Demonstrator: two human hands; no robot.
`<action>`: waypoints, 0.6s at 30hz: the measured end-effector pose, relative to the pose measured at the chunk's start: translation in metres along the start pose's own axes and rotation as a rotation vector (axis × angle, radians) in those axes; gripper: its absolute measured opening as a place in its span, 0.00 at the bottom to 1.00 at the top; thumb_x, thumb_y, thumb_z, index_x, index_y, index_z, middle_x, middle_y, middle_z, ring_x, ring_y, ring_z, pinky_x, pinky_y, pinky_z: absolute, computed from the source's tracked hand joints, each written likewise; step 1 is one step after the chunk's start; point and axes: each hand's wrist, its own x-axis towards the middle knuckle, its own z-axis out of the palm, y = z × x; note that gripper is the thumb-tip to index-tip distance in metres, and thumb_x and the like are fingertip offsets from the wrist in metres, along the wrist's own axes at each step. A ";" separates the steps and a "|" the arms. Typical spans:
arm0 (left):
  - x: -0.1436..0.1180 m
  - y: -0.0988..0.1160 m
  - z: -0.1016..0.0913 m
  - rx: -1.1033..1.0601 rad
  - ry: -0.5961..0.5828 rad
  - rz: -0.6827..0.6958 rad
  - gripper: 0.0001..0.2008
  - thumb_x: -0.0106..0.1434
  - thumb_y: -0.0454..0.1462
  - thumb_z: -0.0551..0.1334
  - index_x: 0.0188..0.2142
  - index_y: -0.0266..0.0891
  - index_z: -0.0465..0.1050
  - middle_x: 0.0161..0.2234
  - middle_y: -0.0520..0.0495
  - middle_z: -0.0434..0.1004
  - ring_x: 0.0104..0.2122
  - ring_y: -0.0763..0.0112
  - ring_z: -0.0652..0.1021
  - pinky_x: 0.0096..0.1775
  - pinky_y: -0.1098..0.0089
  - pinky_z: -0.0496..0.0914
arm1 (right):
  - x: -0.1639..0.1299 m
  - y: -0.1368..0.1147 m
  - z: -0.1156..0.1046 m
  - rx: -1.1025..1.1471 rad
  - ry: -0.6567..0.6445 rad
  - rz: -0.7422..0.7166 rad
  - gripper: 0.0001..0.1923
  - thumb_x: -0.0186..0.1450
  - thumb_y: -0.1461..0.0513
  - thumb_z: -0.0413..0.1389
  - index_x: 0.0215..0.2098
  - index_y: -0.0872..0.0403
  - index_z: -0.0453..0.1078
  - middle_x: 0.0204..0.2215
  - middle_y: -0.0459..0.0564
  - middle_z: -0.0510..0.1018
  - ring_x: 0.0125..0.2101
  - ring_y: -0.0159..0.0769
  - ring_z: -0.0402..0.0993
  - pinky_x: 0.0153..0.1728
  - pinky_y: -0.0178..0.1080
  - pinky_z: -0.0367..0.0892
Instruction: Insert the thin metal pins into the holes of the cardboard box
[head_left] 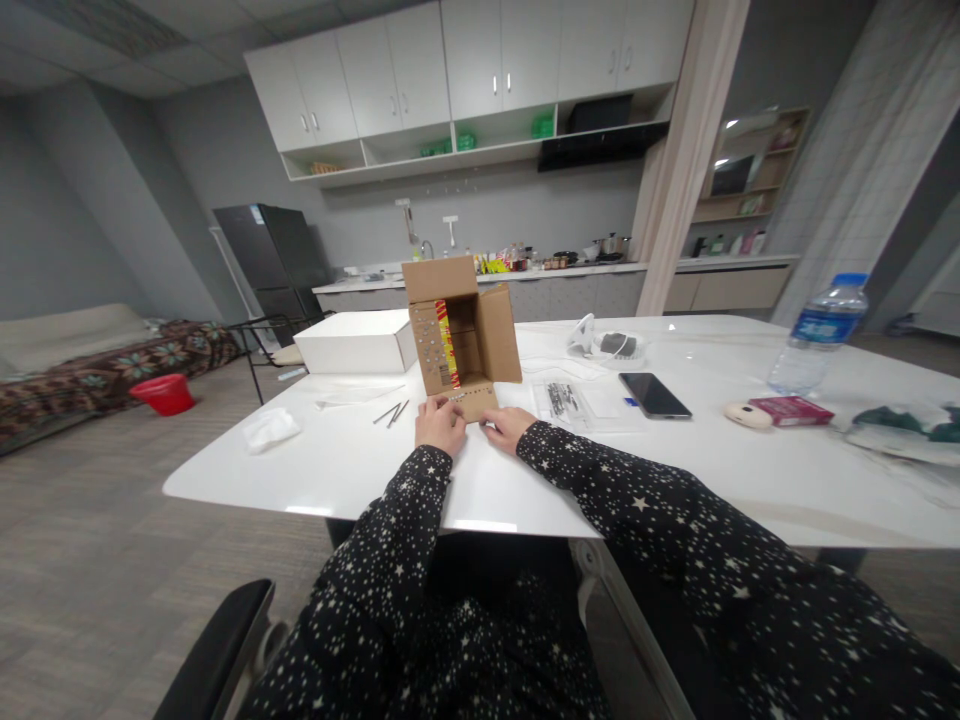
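A small brown cardboard box (491, 335) lies on its side on the white table (360, 470), its open mouth facing me and its flaps spread. Red and yellow print shows inside it. My left hand (440, 423) rests at the box's lower flap on the left, fingers curled against the flap's edge. My right hand (508, 427) sits at the same flap on the right, fingertips touching it. Both sleeves are black with white stars. Whether either hand pinches the flap or only touches it cannot be told.
A white flat box (356, 342) stands behind to the left. Two thin metal pieces (391, 412) and a crumpled tissue (268, 428) lie left. A clear bag (574, 402), black phone (654, 395), water bottle (819, 335) and red packet (791, 409) lie right. Chair armrest (217, 640) at lower left.
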 end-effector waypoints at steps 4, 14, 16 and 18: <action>0.000 0.000 0.000 0.000 -0.010 -0.002 0.09 0.55 0.36 0.58 0.34 0.44 0.76 0.46 0.44 0.68 0.49 0.57 0.67 0.49 0.57 0.66 | 0.001 0.000 0.000 0.001 -0.004 0.002 0.15 0.66 0.59 0.47 0.47 0.50 0.70 0.37 0.50 0.79 0.38 0.36 0.73 0.38 0.34 0.60; 0.000 -0.002 0.001 -0.010 -0.014 0.010 0.09 0.55 0.36 0.58 0.35 0.43 0.76 0.47 0.44 0.67 0.50 0.57 0.67 0.50 0.59 0.66 | 0.000 0.000 0.000 0.005 0.019 -0.008 0.15 0.65 0.59 0.47 0.46 0.50 0.70 0.36 0.50 0.79 0.36 0.37 0.74 0.36 0.34 0.60; 0.000 -0.002 0.001 -0.011 -0.012 0.014 0.09 0.55 0.36 0.58 0.34 0.43 0.76 0.46 0.44 0.67 0.50 0.57 0.67 0.50 0.58 0.66 | 0.000 0.001 0.000 0.006 0.016 -0.008 0.15 0.65 0.59 0.47 0.46 0.50 0.70 0.36 0.50 0.79 0.36 0.37 0.74 0.36 0.34 0.60; 0.000 -0.002 0.001 -0.012 -0.009 0.015 0.09 0.55 0.36 0.58 0.34 0.43 0.76 0.46 0.44 0.67 0.50 0.57 0.67 0.50 0.59 0.67 | 0.000 0.001 0.000 0.007 0.016 -0.011 0.15 0.65 0.59 0.47 0.46 0.50 0.70 0.36 0.50 0.78 0.36 0.37 0.73 0.36 0.34 0.60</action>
